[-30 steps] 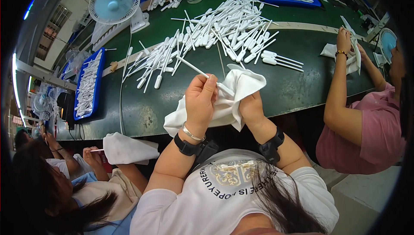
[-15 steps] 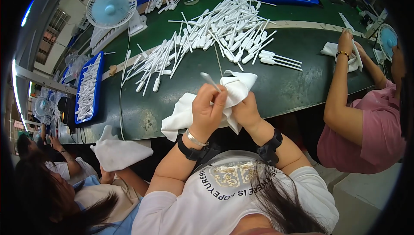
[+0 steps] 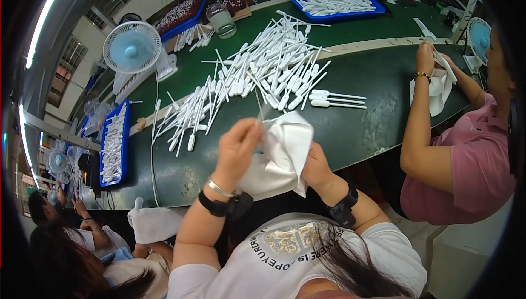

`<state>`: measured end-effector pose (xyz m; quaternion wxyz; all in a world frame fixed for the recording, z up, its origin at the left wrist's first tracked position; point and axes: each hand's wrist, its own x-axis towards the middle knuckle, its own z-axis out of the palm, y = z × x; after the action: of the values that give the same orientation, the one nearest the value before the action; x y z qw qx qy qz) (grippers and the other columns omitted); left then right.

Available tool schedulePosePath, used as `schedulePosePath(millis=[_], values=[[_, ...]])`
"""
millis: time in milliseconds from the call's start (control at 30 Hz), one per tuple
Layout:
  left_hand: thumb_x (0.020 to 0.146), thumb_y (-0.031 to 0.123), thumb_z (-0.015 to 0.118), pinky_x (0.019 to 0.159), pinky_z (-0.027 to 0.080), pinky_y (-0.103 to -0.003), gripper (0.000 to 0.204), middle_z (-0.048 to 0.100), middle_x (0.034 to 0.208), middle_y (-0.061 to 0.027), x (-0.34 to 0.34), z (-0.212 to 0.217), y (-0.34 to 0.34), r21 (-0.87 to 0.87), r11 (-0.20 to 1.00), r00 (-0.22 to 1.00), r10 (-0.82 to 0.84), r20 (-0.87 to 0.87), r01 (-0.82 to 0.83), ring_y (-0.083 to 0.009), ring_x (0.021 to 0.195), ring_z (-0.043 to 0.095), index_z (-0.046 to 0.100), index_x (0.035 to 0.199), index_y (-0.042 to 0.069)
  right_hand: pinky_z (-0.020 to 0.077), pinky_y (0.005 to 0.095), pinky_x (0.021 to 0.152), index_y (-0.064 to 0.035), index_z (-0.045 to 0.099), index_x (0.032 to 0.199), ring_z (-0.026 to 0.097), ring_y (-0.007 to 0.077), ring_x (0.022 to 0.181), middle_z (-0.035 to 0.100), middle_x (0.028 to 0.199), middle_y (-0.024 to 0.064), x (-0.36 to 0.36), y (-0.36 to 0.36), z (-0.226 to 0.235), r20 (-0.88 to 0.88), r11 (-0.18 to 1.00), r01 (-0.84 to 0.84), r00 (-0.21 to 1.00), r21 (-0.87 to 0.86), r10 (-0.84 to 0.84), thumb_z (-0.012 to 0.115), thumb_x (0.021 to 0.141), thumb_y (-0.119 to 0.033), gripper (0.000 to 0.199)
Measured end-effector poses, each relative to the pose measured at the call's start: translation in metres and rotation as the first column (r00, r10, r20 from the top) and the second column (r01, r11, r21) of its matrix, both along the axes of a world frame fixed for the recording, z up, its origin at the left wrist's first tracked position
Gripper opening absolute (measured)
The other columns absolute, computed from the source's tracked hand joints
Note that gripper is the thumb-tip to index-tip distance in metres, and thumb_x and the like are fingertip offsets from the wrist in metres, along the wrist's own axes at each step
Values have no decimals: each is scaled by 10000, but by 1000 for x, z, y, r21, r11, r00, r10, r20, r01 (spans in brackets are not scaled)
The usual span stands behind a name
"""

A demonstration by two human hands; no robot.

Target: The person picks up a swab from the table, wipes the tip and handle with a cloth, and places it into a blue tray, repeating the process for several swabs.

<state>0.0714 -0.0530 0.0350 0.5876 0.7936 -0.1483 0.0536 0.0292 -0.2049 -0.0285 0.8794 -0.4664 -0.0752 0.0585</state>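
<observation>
My left hand (image 3: 241, 137) is closed in a pinch at the left edge of a white cloth (image 3: 287, 140); it is slightly blurred, and I cannot make out what its fingertips hold. My right hand (image 3: 318, 164) grips the cloth from its right side, with most of its fingers hidden behind the fabric. The cloth hangs in folds over the table's near edge. Beyond my hands lies a large heap of white plastic droppers (image 3: 274, 60), with bulbs and thin stems. Several more droppers (image 3: 334, 100) lie side by side right of the heap.
Blue trays of droppers stand at left (image 3: 127, 134) and far right (image 3: 378, 7). A glass jar (image 3: 222, 22) and a fan (image 3: 131, 47) are at the back of the green table (image 3: 350, 129). Co-workers sit on both sides: one in a pink shirt (image 3: 455, 175), another holding white cloth (image 3: 156, 225).
My left hand has moved left and slightly down, and the dropper bulb that stuck up from it no longer shows. The cloth is gathered higher between my hands. The view has shifted.
</observation>
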Motion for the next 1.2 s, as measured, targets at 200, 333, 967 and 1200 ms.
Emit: schedulePosePath(millis=[200,333,967,1200], values=[[848,184,512,401,274,-206,176,416,572,31,109,21,-37,-14,981,901,-181,-394,191,-50,446,349,550,869,14,423,291,851,22,462,1152,525,155,980,542,1074,77,1,-11,-11,1,982,157,987,105,-158,416,860,-22,298],[802,132,534,354,241,-213,116,420,580,11,205,13,-110,20,934,831,-307,-464,357,-64,417,355,533,816,17,412,290,857,23,441,1171,517,159,992,533,1091,84,-5,-23,-14,121,995,95,989,-32,-90,417,858,-12,315],[753,112,574,540,476,-254,213,608,780,-86,290,26,-133,264,831,859,-405,-314,489,-153,615,587,582,922,-18,386,256,861,5,408,1202,488,113,991,517,1104,50,0,-33,-6,50,984,-127,990,-125,134,418,871,-46,335],[741,141,549,521,465,-282,166,609,674,-106,185,28,-52,782,208,779,-404,-479,588,-183,548,596,607,857,36,406,270,845,15,439,1172,508,125,986,535,1075,61,-5,-25,-17,57,999,-22,998,-27,24,442,850,-29,324]])
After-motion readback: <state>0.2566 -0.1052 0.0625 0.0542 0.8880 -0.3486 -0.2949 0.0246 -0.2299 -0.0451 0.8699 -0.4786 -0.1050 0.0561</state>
